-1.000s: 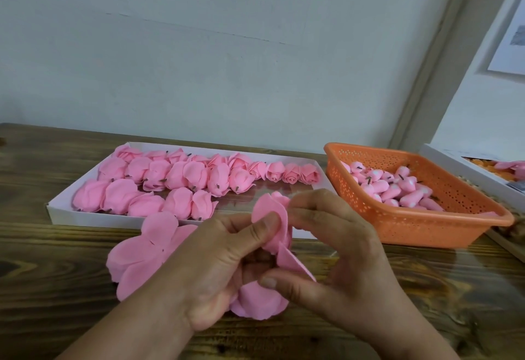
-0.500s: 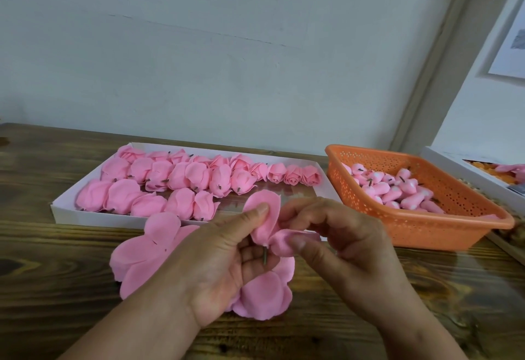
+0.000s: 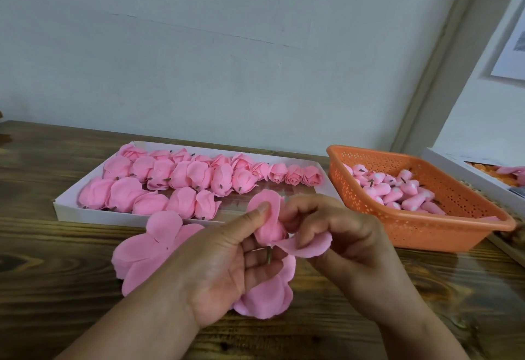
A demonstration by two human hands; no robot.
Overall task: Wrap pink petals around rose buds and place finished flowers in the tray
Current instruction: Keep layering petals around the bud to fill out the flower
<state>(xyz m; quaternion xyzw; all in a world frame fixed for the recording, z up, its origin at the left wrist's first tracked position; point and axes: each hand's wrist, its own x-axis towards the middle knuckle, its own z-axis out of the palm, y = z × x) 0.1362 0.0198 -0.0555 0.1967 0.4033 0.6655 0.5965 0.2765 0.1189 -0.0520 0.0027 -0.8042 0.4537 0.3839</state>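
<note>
Head view: left hand (image 3: 224, 263) pinches the rose bud (image 3: 270, 229) while right hand (image 3: 338, 234) grips a loose petal (image 3: 306, 247), best wrapped snugly.

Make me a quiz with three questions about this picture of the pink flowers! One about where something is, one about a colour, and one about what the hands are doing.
1. Where do the finished flowers lie?
A. In the white tray
B. In the orange basket
C. On the floor

2. What colour is the basket holding the small rose buds?
A. Blue
B. Orange
C. Green

3. What is the left hand doing?
A. Resting flat on the wooden table
B. Reaching into the basket
C. Holding a bud with its thumb pressed on a petal

Answers:
1. A, the wrapped roses sit in rows inside the white tray at the back left.
2. B, the perforated plastic basket on the right is orange.
3. C, the left thumb presses a petal against the bud while the right hand pinches another petal.
</note>
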